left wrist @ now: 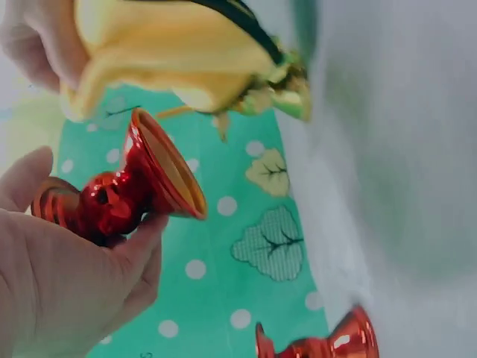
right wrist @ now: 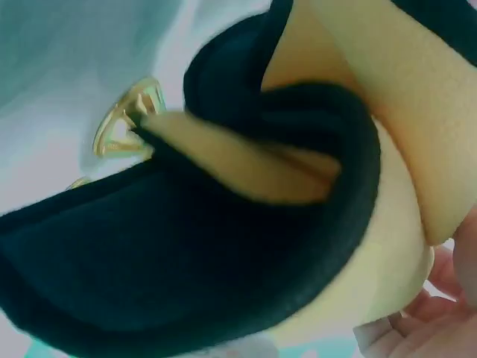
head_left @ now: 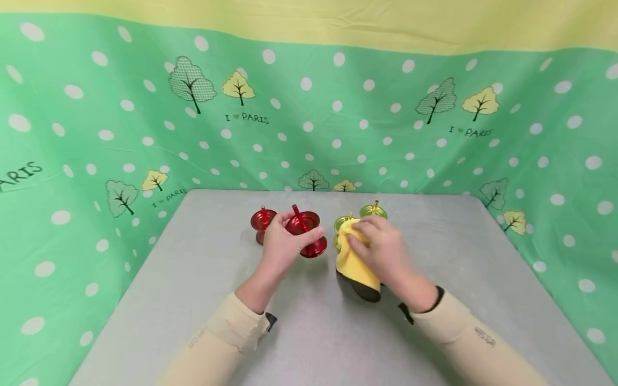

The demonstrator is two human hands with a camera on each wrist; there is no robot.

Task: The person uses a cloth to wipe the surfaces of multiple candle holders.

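Bright even light, soft shadows, blurred wrist views.

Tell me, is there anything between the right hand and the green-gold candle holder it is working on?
Yes. The yellow cloth lies between the right hand and the green-gold candle holder: the fingers grip the cloth and press it over the holder, so no bare skin visibly touches the metal.

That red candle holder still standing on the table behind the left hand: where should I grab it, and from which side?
Probably by the narrow waist of the standing red candle holder, between flared cup and base. Come from the left, since the left hand, holding another red candle holder, blocks its right side. Avoid the thin spike on top.
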